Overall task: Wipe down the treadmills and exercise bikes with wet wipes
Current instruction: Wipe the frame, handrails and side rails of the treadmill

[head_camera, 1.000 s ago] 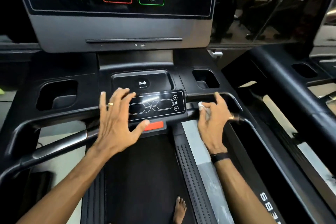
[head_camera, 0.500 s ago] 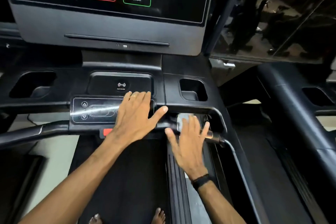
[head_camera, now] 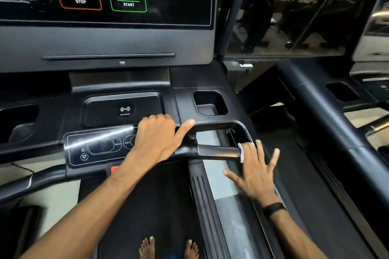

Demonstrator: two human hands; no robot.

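Since half a second ago, right hand (head_camera: 255, 171) has slid rightward along the handlebar (head_camera: 217, 151), fingers spread, pressing a white wipe (head_camera: 242, 151) against the bar's end. Left hand (head_camera: 156, 136) rests on the control panel (head_camera: 99, 146), fingers curled, thumb extended, holding nothing.

Your hands on the treadmill console

Your left hand (head_camera: 156, 136) rests on the control panel (head_camera: 99, 147), before the charging pad (head_camera: 124, 109); your right hand (head_camera: 255, 171) presses the wipe (head_camera: 242, 151) onto the handlebar (head_camera: 216, 151) to its right, below the cup holder (head_camera: 210, 103).
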